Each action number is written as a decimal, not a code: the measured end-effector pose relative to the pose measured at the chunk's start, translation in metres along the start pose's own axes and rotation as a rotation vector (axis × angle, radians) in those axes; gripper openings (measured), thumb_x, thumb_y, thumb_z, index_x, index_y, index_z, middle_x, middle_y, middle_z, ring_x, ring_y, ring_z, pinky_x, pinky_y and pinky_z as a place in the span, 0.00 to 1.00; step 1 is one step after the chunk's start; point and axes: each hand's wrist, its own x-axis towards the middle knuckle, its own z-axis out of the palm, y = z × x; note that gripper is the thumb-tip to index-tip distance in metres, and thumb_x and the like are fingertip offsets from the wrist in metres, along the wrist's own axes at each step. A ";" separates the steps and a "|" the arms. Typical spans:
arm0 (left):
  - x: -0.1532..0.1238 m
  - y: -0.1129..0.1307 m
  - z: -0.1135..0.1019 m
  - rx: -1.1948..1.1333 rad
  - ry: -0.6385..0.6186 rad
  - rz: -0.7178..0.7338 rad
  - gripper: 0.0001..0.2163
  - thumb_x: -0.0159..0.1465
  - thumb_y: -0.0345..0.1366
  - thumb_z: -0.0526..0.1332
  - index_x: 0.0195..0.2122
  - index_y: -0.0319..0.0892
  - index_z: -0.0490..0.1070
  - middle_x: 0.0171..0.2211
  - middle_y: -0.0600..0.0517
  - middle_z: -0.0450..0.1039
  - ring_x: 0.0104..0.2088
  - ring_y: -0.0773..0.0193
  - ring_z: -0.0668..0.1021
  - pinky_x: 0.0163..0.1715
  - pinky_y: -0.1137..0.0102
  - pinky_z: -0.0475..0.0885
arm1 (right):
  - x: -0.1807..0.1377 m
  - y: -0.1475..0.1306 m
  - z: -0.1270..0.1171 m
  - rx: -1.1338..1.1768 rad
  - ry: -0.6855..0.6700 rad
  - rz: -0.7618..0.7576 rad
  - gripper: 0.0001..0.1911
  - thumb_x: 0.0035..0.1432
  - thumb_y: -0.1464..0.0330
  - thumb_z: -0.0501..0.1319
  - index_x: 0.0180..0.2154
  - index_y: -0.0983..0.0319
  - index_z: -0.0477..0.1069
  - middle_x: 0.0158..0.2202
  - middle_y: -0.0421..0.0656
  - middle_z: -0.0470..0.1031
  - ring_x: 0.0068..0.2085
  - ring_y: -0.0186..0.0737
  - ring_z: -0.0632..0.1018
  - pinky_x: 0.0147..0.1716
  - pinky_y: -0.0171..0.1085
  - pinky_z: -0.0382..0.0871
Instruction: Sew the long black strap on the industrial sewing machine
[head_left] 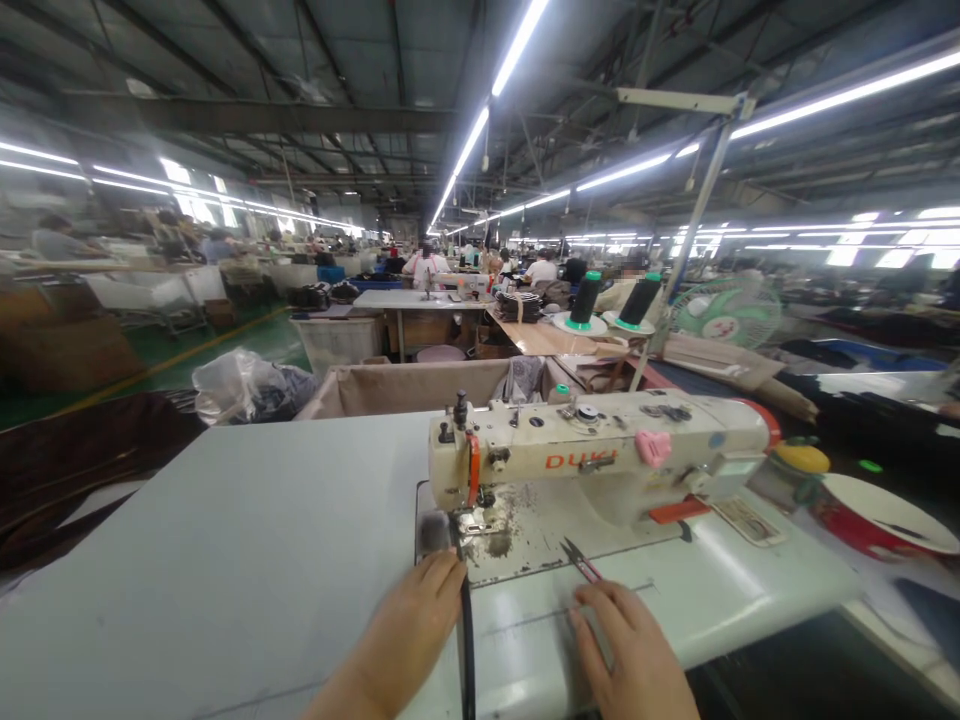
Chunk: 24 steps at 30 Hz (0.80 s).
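A: Head view. Left hand lies on the tabletop in front of the needle end of the sewing machine, fingers pressed together, knuckles up. A narrow black strap runs from under the presser foot back toward the person, along the inner edge of that hand. Contact, or just beside? Can't tell.

B: Right hand?

A: Right hand is on the machine bed, fingers loosely together and reaching forward. Red-handled thread snips stick out past the fingertips. Touching them or only near, can't tell; no pinch visible.

B: Feed advice?

A: My judgement: keep the strap flat and square to the foot, left hand guiding from the side, not pulling. Keep fingertips back from the needle. Snips blades point at the foot, so lift them clear of the strap.

B: Surroundings?

A: Two dark thread cones on the stand behind the machine, a green fan to their right. A red-rimmed bowl at far right. A cloth-lined bin behind the tabletop. Other people work at distant stations.
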 end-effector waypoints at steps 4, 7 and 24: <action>-0.005 -0.003 0.008 0.009 0.044 0.030 0.19 0.70 0.21 0.54 0.59 0.34 0.74 0.57 0.41 0.80 0.58 0.47 0.82 0.59 0.55 0.82 | 0.022 0.025 -0.002 -0.417 0.130 0.008 0.19 0.71 0.60 0.63 0.57 0.64 0.76 0.50 0.57 0.80 0.49 0.61 0.84 0.52 0.57 0.81; -0.008 -0.004 0.013 0.034 0.046 0.055 0.22 0.66 0.17 0.53 0.59 0.35 0.74 0.57 0.42 0.80 0.58 0.47 0.82 0.59 0.54 0.83 | 0.021 0.030 0.001 -0.472 0.036 0.007 0.17 0.76 0.62 0.54 0.53 0.64 0.77 0.46 0.54 0.80 0.43 0.55 0.86 0.44 0.51 0.83; -0.003 -0.005 0.008 -0.146 0.057 -0.080 0.17 0.75 0.25 0.53 0.61 0.37 0.72 0.58 0.41 0.78 0.60 0.51 0.81 0.63 0.57 0.79 | 0.068 -0.045 -0.011 0.908 0.143 0.416 0.38 0.52 0.36 0.70 0.47 0.60 0.73 0.39 0.49 0.86 0.34 0.45 0.85 0.31 0.40 0.80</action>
